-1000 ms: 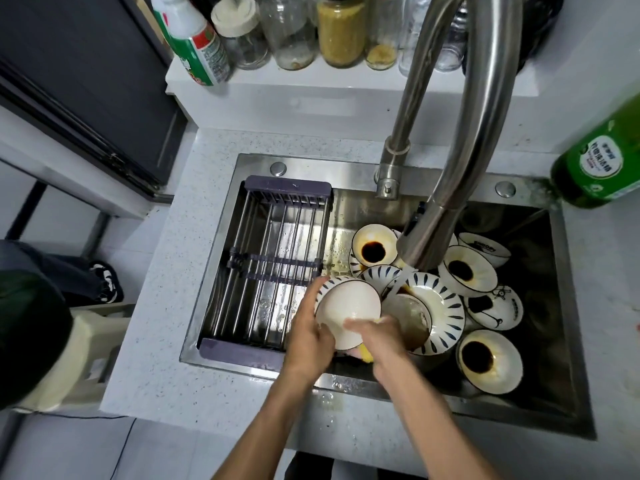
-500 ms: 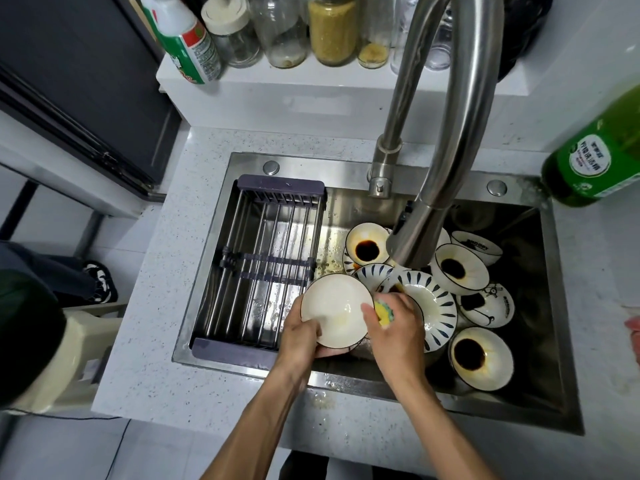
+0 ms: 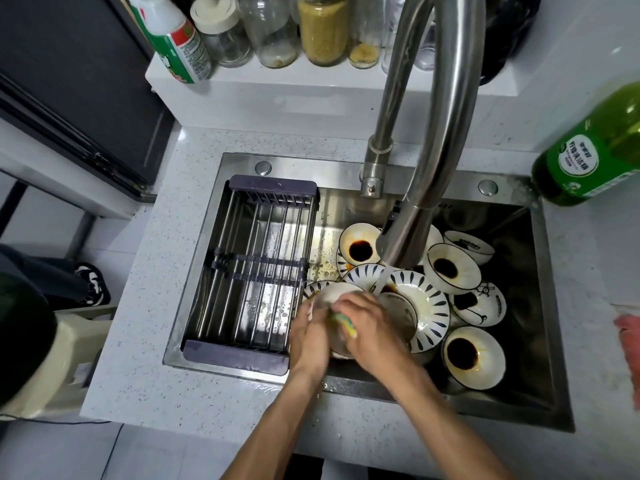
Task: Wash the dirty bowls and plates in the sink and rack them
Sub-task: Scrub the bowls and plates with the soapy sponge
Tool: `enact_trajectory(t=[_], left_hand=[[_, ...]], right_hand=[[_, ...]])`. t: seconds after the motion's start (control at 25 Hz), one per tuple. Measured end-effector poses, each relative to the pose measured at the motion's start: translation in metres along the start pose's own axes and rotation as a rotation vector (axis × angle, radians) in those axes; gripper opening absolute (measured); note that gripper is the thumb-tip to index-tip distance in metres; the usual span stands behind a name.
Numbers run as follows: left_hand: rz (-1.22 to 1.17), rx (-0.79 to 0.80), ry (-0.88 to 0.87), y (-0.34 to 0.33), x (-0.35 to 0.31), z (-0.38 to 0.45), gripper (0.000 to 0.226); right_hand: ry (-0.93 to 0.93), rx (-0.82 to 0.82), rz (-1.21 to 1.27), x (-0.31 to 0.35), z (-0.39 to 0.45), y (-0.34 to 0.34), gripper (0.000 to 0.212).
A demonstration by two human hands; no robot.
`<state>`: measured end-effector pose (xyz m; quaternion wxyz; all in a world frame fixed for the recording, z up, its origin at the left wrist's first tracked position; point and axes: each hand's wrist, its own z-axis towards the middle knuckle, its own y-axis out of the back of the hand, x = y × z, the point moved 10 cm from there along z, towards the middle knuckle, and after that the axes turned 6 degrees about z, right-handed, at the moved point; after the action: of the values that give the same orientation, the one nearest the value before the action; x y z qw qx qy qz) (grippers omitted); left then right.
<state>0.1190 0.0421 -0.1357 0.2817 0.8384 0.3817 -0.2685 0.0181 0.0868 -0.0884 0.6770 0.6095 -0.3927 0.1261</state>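
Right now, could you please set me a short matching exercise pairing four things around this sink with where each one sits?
Things:
1. yellow-green sponge
2. grey metal drying rack
3. green plastic bottle
4. white bowl with dark sauce

Places:
A. countertop, right of the sink
B. over the sink's left side
C. in the right hand
D. in the basin, beside the steel faucet

Pairs: 1-C, 2-B, 3-A, 4-D

Jars [image 3: 322, 29] on shelf, green bottle [image 3: 592, 150] right.
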Motion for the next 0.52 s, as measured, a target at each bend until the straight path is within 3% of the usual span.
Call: enact_trajectory(t=[0.08,0.16,0.32,0.44,0.52], left_hand=[[-0.013,-0.038,-0.007,0.007,-0.006,0.009,0.031],[-0.053,-0.041,0.014,0.006,-0.008,0.008,0.024],[-0.072,-0.081,-0.012,0.014,-0.011,0.004,0.03],[-0.123,-0.265,-0.024,0.058,-0.011,0.025,0.049],[-0.071,-0.35,0.03,0.082,-0.003,0.044,0.059]], right_hand=[[-0.107,0.131,-0.016,-0.006,0.0,-0.014,0.033],[-0.2,0.19,0.167,-0.005,0.002,-0.019,0.028],[-0.059,0.104,0.139,0.013,0.014,-0.007,0.043],[-0.092,-0.209,0.382,0.022,-0.017,0.022,0.043],[-0.282,-0.333,0.5,0.0,-0.04,0.019,0.04]])
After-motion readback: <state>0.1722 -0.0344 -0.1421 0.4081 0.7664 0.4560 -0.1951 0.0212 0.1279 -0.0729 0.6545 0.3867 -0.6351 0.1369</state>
